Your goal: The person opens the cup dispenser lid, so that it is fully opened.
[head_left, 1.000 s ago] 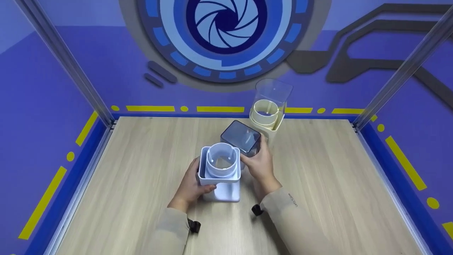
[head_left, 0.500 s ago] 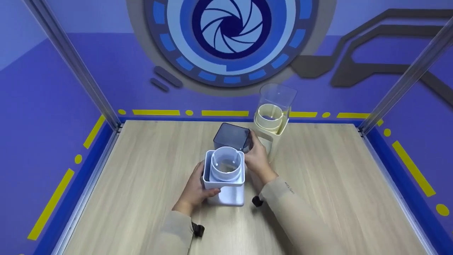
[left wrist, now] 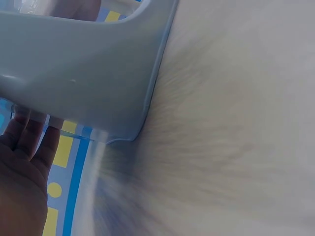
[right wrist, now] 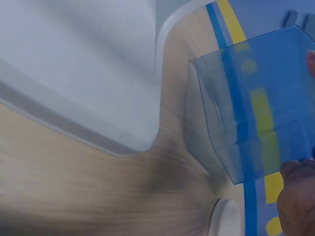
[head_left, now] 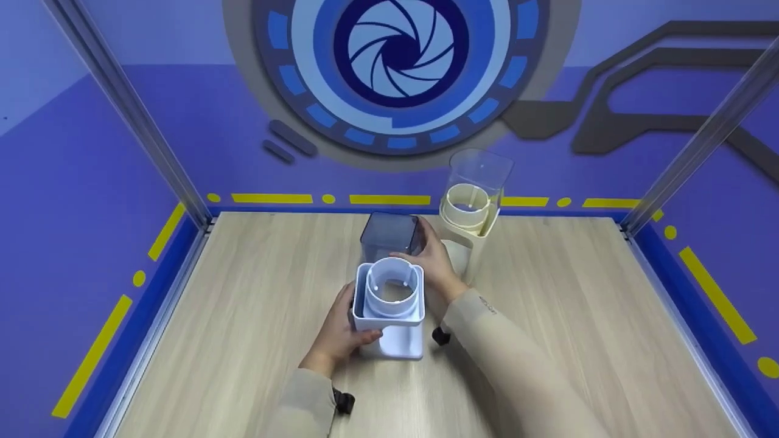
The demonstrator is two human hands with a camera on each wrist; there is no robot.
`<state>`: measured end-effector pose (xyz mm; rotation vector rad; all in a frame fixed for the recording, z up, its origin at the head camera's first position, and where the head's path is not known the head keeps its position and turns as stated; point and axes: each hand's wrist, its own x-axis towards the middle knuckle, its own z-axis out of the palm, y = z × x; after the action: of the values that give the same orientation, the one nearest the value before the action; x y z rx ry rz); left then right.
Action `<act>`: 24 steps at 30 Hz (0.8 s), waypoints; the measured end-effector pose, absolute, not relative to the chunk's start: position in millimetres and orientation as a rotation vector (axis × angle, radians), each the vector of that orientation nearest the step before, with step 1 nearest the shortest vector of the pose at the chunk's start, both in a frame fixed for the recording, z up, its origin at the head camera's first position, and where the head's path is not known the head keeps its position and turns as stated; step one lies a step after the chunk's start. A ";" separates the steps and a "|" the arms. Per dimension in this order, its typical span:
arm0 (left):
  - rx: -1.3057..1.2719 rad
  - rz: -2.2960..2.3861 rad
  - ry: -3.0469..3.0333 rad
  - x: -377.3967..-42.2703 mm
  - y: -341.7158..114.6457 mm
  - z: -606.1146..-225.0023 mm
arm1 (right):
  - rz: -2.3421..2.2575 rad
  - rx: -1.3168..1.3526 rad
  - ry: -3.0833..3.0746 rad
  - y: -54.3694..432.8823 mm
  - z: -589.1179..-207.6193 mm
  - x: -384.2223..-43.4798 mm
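Within the right hand sits a tinted box.

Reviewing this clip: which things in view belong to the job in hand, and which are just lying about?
In the job:
- white holder, gripped by the left hand
- tinted box, held by the right hand

Apparently just standing by:
- cream holder, untouched behind the right hand
- clear cover, rising from the cream holder

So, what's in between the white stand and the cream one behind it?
In the head view, the right hand, gripping the smoky see-through container, lies between the white stand and the cream stand.
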<state>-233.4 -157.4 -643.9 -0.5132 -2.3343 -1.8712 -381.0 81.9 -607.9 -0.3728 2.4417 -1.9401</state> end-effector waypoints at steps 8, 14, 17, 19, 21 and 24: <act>-0.492 -1.823 -2.355 -233.8 -156.8 -646.3 | -1.870 -0.417 2.387 74.3 -594.6 -389.5; -0.506 -1.814 -2.339 -233.2 -155.9 -647.7 | -1.927 -0.452 2.325 69.9 -595.0 -392.4; -0.503 -1.827 -2.345 -232.4 -156.1 -649.3 | -1.943 -0.450 2.286 70.1 -597.2 -391.3; -0.502 -1.831 -2.347 -232.1 -156.2 -650.2 | -1.941 -0.455 2.274 70.6 -598.5 -390.3; -0.505 -1.833 -2.337 -231.9 -156.3 -651.0 | -1.938 -0.475 2.266 71.0 -598.6 -389.6; -0.515 -1.836 -2.322 -231.4 -156.4 -652.1 | -1.920 -0.504 2.262 71.6 -599.2 -388.2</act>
<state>-231.4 -156.4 -652.1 -0.5153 -2.3215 -1.8363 -388.2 71.6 -599.2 -0.5036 2.2620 -1.9198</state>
